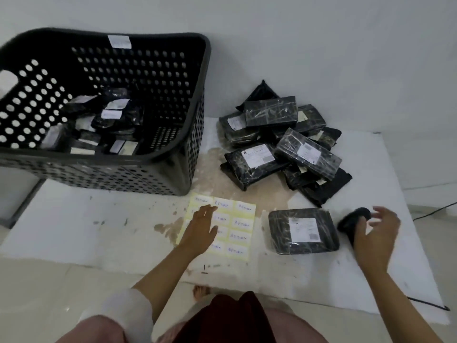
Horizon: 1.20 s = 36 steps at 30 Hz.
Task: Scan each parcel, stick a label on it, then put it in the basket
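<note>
Reaching for the sticker sheet [220, 225] with the left hand [201, 227] while one parcel [303, 231] waits on the white sheet [99, 233].

The left hand lies flat on the stickers with its fingers straight, holding nothing. Each sticker has the word RETURN on it. The right hand [377, 232] is open with its fingers spread, just beside the black scanner [352, 222], and it is hard to tell if it touches it. The parcel lies between the stickers and the scanner, with its white label facing up. A pile of black parcels [284, 147] sits behind it, near the wall. The big dark basket [173, 169] stands to the left of the pile, and it has more parcels inside.
</note>
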### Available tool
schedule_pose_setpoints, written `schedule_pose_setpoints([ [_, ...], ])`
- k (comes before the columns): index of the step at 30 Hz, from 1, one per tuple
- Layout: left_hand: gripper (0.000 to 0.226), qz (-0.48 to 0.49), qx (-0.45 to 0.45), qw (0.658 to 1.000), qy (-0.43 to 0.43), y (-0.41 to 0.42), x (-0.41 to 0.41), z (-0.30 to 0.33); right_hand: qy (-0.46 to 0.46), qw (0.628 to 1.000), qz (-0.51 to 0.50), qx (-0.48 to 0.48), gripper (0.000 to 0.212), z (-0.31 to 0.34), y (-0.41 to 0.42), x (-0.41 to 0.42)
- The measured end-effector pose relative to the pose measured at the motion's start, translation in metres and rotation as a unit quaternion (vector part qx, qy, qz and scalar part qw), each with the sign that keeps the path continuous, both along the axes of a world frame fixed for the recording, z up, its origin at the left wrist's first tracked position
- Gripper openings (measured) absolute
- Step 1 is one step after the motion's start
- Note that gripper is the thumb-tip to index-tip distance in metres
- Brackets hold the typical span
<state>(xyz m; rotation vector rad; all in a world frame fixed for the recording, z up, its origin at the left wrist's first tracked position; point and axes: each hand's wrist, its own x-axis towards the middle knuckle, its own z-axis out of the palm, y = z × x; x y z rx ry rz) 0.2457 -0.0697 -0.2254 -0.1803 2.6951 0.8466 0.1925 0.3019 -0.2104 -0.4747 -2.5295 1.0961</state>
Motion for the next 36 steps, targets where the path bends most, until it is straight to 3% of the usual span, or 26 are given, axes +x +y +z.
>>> schedule_pose_setpoints([
  [5,0.06,-0.11,-0.019,0.993,-0.047,-0.017,-0.044,0.004,0.029,0.989,0.143,-0.032,0.016,0.016,-0.108,-0.014],
  [11,0.067,-0.253,-0.074,0.954,-0.142,-0.027,-0.069,-0.013,-0.096,0.953,0.285,-0.022,0.027,-0.034,-0.208,-0.018],
  [15,0.07,-0.302,-0.12,0.931,-0.166,-0.031,-0.067,-0.026,-0.202,0.936,0.285,0.046,0.051,-0.065,-0.232,-0.022],
  [18,0.071,-0.317,-0.146,0.925,-0.15,-0.033,-0.065,-0.031,-0.221,0.933,0.274,0.074,0.058,-0.076,-0.24,-0.026],
  [28,0.074,-0.328,-0.183,0.919,-0.116,-0.035,-0.063,-0.038,-0.207,0.932,0.265,0.137,0.043,-0.077,-0.247,-0.034],
  [36,0.077,-0.324,-0.18,0.921,-0.121,-0.034,-0.057,-0.038,-0.188,0.948,0.224,0.124,0.011,-0.072,-0.257,-0.042],
])
